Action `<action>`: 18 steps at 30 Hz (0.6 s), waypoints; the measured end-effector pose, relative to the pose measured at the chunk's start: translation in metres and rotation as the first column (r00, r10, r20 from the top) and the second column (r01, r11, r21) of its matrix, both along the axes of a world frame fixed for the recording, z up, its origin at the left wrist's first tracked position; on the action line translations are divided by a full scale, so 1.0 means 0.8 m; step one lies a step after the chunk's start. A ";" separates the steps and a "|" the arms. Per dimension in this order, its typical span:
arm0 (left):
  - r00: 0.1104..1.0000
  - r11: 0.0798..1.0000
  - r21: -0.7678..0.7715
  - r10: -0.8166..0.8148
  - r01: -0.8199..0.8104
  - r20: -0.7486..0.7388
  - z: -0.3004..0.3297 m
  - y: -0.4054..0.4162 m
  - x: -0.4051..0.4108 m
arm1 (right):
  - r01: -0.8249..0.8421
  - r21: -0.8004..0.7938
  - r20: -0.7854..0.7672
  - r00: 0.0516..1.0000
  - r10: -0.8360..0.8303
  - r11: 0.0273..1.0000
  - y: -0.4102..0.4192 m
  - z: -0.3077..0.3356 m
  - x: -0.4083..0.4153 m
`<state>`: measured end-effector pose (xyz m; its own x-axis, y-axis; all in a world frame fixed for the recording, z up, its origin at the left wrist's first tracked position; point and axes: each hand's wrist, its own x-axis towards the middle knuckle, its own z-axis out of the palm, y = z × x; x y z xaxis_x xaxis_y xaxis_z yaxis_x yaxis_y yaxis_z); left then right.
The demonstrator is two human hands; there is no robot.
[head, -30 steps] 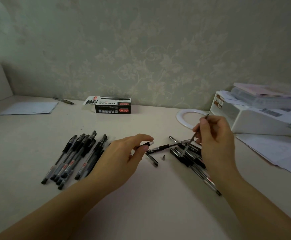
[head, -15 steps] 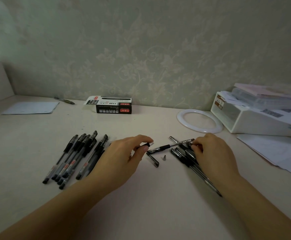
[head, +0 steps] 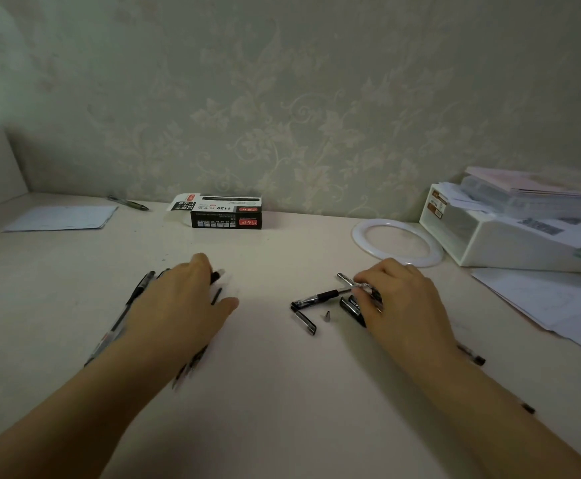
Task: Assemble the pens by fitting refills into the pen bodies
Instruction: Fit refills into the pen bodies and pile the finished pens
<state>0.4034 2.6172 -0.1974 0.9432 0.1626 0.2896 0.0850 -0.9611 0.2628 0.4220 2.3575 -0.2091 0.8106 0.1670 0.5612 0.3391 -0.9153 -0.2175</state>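
- Two bare forearms reaching in from the near edge over the pale desk [head: 282, 409].
- Left hand [head: 178, 305] lying palm down on the row of assembled pens [head: 133, 299], fingers straight and relaxed, thumb spread to the right; nothing gripped, pen ends showing past the hand on both sides.
- Right hand [head: 403, 305] resting over the loose pile of pen parts [head: 351, 307], fingers curled down onto a thin silvery piece [head: 346, 280]; refill or body, cannot tell.
- Just left of that hand, apart from it: a pen body with black grip [head: 320, 297], a black cap [head: 304, 319], a small metal tip [head: 327, 316], all flat on the desk.
- Dark pen ends [head: 475, 357] showing behind the right wrist.
- Farther right: loose white papers [head: 558, 305].
- Beyond the right hand: a white ring [head: 358, 243], just beside a white box [head: 507, 243] stacked with papers.
- Toward the wall: a black and white pen carton [head: 227, 216], a sheet of paper [head: 61, 219] far left, a single pen [head: 128, 203] near it.
- Floral wallpaper [head: 299, 115] at the back.
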 end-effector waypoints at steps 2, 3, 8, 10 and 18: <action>0.997 0.998 0.063 0.035 -0.031 -0.073 0.002 0.002 -0.001 | -0.033 0.002 0.023 0.999 0.032 0.999 0.003 -0.001 -0.001; 0.994 0.996 0.082 0.031 -0.023 -0.107 0.002 0.001 -0.002 | -0.046 0.006 0.035 0.998 0.046 0.999 0.004 -0.001 -0.001; 0.992 0.993 0.116 0.008 0.006 -0.122 -0.005 0.001 0.001 | -0.083 0.016 0.050 0.995 0.082 0.996 0.007 -0.005 -0.002; 0.993 0.992 0.124 0.013 0.001 -0.114 -0.005 0.001 0.002 | -0.089 0.022 0.054 0.995 0.087 0.996 0.007 -0.006 -0.002; 0.995 0.983 0.179 -0.014 0.031 -0.094 -0.008 -0.002 0.005 | -0.117 0.033 0.043 0.992 0.116 0.993 0.010 -0.008 -0.002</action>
<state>0.4071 2.6156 -0.2036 0.9701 0.0937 0.2240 0.0782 -0.9940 0.0768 0.4200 2.3656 -0.2151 0.7629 0.2382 0.6011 0.4522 -0.8610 -0.2327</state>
